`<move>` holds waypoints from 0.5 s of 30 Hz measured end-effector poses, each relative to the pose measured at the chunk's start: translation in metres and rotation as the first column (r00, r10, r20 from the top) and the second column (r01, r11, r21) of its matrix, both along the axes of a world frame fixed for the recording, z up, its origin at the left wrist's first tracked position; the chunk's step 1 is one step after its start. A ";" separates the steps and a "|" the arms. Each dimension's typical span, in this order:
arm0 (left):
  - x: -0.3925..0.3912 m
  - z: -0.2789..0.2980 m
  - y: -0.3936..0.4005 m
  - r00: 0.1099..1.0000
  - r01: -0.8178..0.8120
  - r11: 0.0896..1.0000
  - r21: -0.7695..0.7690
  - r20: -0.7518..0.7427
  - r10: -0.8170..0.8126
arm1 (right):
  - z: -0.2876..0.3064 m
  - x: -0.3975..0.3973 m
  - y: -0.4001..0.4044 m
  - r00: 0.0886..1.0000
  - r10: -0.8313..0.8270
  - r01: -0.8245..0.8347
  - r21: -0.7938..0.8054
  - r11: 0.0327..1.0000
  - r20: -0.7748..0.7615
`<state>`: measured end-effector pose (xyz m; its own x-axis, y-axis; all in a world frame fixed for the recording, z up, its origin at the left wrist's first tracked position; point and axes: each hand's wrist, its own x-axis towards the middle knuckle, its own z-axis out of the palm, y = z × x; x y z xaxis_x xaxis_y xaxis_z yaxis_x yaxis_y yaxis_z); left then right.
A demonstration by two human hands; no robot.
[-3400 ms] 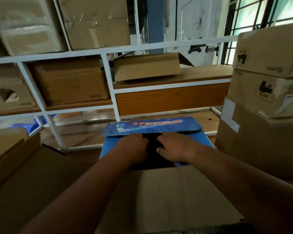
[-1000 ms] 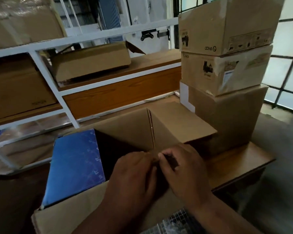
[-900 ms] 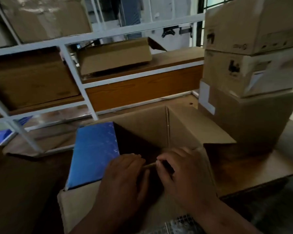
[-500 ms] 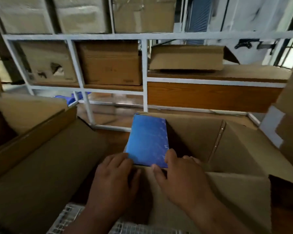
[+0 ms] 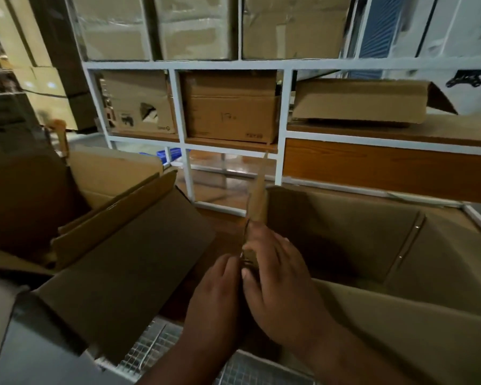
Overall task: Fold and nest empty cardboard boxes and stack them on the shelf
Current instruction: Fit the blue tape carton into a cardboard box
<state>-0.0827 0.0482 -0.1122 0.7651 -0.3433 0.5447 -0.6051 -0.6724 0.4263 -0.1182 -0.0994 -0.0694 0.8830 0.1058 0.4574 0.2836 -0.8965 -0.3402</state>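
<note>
Pinching an upright flap (image 5: 257, 201) at the left corner of the open box (image 5: 372, 273), the left hand (image 5: 215, 295) and right hand (image 5: 278, 279) meet thumb to thumb. Another box (image 5: 117, 254) lies left; the shelf (image 5: 285, 126) stands far.

Open brown cardboard box (image 5: 372, 245), flap (image 5: 257, 201) upright
</note>
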 end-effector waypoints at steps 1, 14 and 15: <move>0.001 -0.004 0.003 1.000 0.005 1.000 0.012 0.012 -0.005 | -0.002 0.003 0.007 0.999 0.026 -0.027 -0.018 0.999 -0.042; -0.008 -0.032 0.011 0.993 0.002 0.994 -0.109 -0.120 -0.015 | -0.039 -0.011 0.004 0.999 -0.019 0.001 -0.398 0.917 -0.043; -0.009 -0.035 0.008 0.991 -0.001 0.994 -0.113 -0.136 -0.015 | -0.042 -0.014 0.000 0.998 -0.039 0.017 -0.423 0.906 -0.043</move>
